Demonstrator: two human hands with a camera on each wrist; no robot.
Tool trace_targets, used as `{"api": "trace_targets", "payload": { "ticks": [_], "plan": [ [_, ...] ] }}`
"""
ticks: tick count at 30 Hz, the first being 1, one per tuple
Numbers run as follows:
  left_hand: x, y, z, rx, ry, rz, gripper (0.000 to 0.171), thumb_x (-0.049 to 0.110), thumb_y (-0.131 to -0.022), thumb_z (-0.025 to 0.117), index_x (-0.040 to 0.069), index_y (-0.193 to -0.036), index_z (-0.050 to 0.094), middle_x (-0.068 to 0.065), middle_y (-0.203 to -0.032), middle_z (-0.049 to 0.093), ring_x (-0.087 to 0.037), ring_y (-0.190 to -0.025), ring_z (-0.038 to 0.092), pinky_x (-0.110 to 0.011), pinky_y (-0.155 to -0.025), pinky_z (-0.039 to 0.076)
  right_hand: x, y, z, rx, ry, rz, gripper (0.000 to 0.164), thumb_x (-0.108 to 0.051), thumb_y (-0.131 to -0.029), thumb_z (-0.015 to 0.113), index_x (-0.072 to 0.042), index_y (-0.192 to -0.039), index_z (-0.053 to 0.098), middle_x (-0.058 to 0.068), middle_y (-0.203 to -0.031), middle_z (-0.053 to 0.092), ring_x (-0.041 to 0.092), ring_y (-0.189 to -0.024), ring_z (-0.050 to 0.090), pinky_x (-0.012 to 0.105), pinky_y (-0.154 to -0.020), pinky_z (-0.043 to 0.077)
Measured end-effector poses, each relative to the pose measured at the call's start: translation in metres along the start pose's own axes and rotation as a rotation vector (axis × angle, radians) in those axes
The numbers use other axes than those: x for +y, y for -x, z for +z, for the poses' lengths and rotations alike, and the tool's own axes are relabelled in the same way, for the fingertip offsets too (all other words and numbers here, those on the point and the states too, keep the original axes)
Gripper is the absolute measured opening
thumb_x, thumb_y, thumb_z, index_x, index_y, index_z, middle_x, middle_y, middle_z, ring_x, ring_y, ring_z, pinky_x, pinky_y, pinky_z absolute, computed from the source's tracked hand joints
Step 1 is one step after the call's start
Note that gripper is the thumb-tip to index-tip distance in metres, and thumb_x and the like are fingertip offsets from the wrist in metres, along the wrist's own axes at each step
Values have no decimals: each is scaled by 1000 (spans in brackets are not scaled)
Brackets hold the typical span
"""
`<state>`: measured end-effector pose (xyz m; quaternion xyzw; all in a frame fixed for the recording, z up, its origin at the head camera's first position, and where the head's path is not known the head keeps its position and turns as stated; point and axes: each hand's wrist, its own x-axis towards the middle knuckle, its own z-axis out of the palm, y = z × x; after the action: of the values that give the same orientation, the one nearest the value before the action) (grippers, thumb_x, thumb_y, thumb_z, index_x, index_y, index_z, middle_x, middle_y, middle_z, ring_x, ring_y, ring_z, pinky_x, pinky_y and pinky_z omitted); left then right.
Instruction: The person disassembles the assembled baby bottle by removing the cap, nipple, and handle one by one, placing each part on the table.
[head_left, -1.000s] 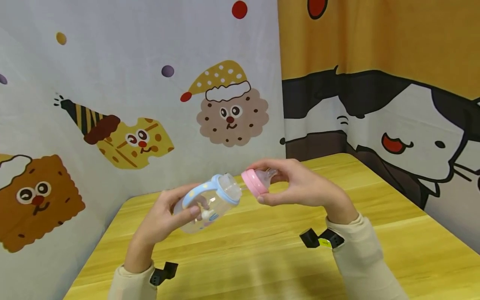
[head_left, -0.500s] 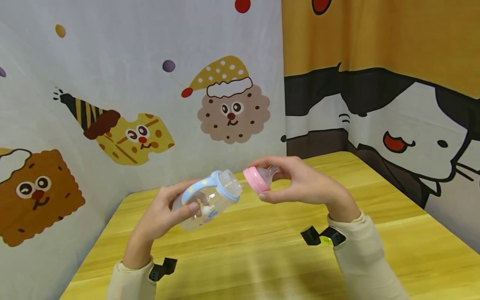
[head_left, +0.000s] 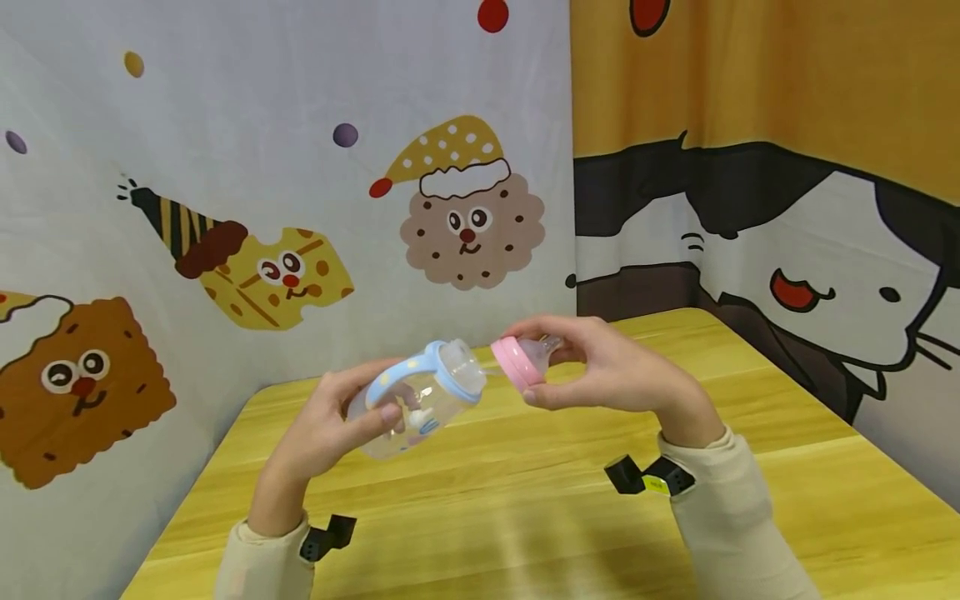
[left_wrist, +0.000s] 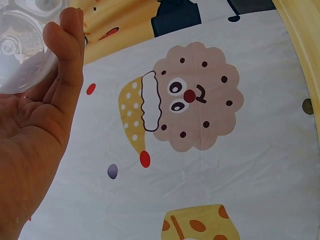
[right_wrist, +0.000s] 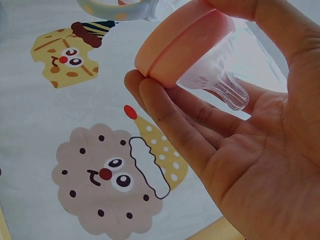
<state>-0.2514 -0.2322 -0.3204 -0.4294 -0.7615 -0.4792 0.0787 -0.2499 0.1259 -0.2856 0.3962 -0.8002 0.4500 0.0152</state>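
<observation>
My left hand (head_left: pixel 322 425) grips a clear baby bottle (head_left: pixel 442 412) with a pale blue collar and a dotted blue handle (head_left: pixel 390 377). The bottle is tilted, its uncapped neck pointing up and right. In the left wrist view the bottle's round base (left_wrist: pixel 20 55) shows at the upper left corner. Between thumb and fingers, my right hand (head_left: pixel 607 367) holds a pink bottle cap (head_left: pixel 516 360) with a clear nipple (right_wrist: pixel 227 90) facing the palm. A thin clear piece spans the small gap between cap and neck; what it belongs to is hard to tell.
Both hands are above a yellow wood-grain table (head_left: pixel 465 517). Behind it hangs a white curtain (head_left: pixel 247 100) with cartoon food prints, and to the right a cartoon cat curtain (head_left: pixel 750 83). Each sleeve carries a small black wrist camera (head_left: pixel 328 537).
The hands, bottle and cap keep nearly the same pose. The cap is slightly farther right of the bottle neck than a second ago, and the head view has shifted a little.
</observation>
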Motion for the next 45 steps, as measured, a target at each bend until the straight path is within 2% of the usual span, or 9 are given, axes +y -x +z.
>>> {"api": "trace_targets", "payload": {
  "ticks": [5,10,15,25,33,38,45],
  "plan": [
    [0,0,0,4,-7,0,41,7,-99,65,12,-140,67,-8,-100,77,-21,-76,72,-37,-62,62,1,0,0,-1,1,3,59,-19,-90,83,-16,-145,61,-2,-136,67,20,-112,69,40,-102,57],
    [-1,1,-1,1,-22,20,41,4,-99,64,8,-140,66,-9,-97,76,-20,-72,70,-34,-59,59,0,0,0,-8,-1,17,60,-20,-90,83,-17,-146,61,-2,-137,66,20,-113,69,41,-100,58],
    [-1,3,-2,17,-40,3,42,3,-97,63,9,-139,67,-9,-96,76,-19,-71,70,-33,-58,58,1,1,1,-17,-10,30,59,-20,-91,83,-17,-146,61,-1,-137,66,21,-112,70,41,-97,59],
    [0,4,-3,9,-32,18,42,3,-97,63,6,-139,66,-20,-94,74,-26,-71,71,-34,-58,59,1,1,1,-24,-17,42,59,-20,-91,82,-18,-145,61,0,-136,66,22,-111,71,40,-92,60],
    [1,4,-3,9,-34,16,42,4,-98,63,8,-140,66,-15,-95,75,-24,-70,70,-33,-57,58,2,1,1,-27,-7,45,59,-22,-91,82,-18,-146,61,-1,-135,66,21,-110,71,43,-92,61],
    [1,4,-4,12,-41,18,42,5,-98,63,9,-140,66,-12,-95,75,-27,-70,70,-33,-58,58,1,1,2,-27,-3,43,59,-22,-91,82,-18,-145,61,-1,-133,67,21,-110,71,40,-93,60],
    [2,4,-5,22,-49,19,42,5,-98,63,10,-139,67,-4,-95,75,-22,-70,70,-34,-58,58,1,0,1,-36,2,28,59,-21,-90,83,-16,-144,61,-1,-130,68,20,-110,71,38,-97,59]
  ]
}}
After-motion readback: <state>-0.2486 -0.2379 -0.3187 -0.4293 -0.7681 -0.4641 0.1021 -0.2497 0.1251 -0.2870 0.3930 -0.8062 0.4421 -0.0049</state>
